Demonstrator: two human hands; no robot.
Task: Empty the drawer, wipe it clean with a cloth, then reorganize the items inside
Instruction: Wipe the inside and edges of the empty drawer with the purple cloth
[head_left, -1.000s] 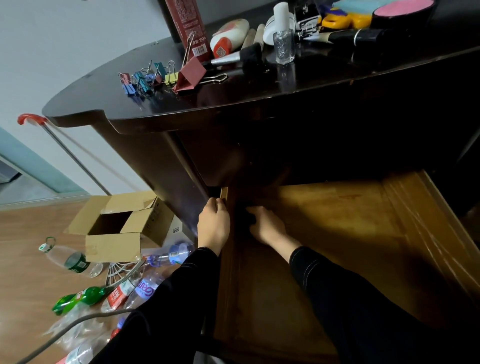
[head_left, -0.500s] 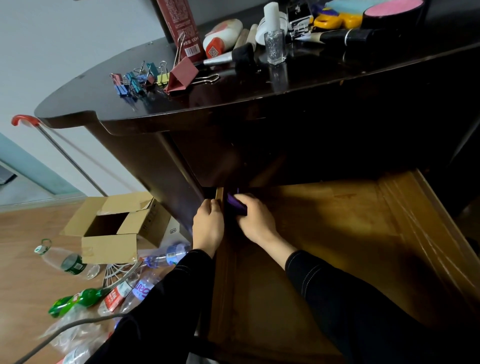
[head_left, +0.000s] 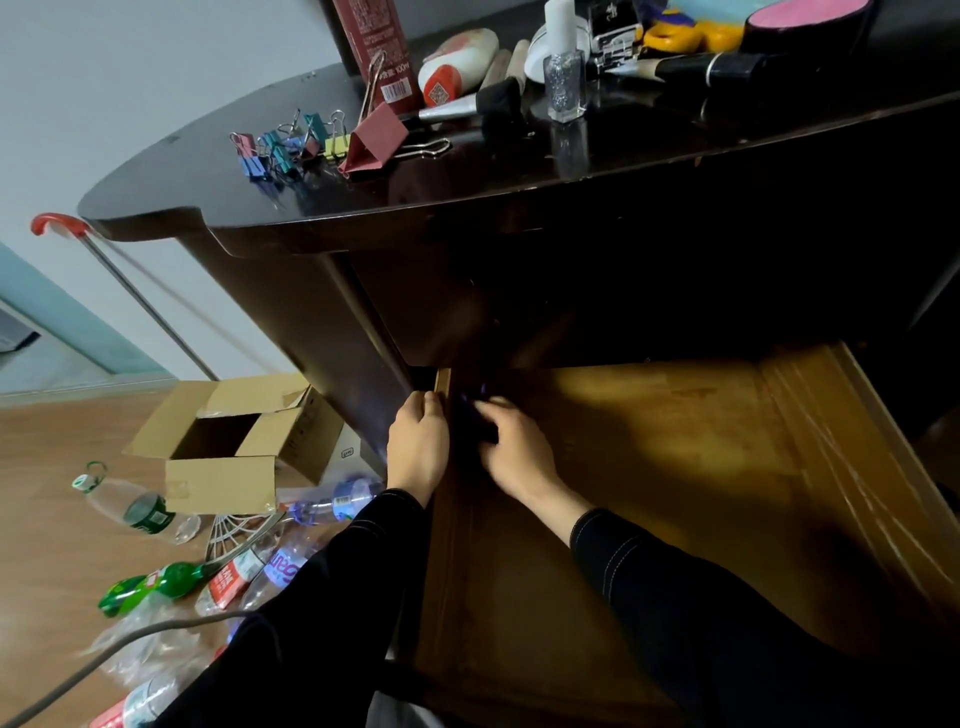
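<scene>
Step in hand: the person is wiping the back left corner of the drawer (head_left: 649, 467). By the look of it, emptying is done and reorganizing is not yet begun.
Drawer position: it is standing pulled well out beneath the tabletop (head_left: 218, 192), with its wooden bottom showing bare.
Left hand (head_left: 418, 447): the fingers are curling over the top edge of the drawer's left wall and gripping it, right beside the cabinet side.
Right hand (head_left: 517, 454): the fingers are closing round a dark purple cloth (head_left: 475, 423) and pressing it into the corner. The cloth is blurred and mostly in shadow.
Risk, pinching: the left hand is sitting where the wall enters the cabinet opening. A forward push from the wiping hand could slide the drawer inward and trap those fingers.
Risk, missed dirt: the corner is lying in deep shadow under the tabletop, so residue may be going unseen.
Risk, falling items: the binder clips (head_left: 283, 148), makeup brush (head_left: 467, 106) and nail polish bottle (head_left: 564, 83) are resting on the tabletop above the open drawer. A jolt to the cabinet could roll the brush or topple the glass bottle into the wiped drawer.
Risk, overloading: with the drawer this far out, downward pressure from either hand could be straining its support.
Risk, footing: plastic bottles (head_left: 234, 577) and a cardboard box (head_left: 223, 483) are lying on the floor (head_left: 52, 519) to the left. A sideways step could land on them.
</scene>
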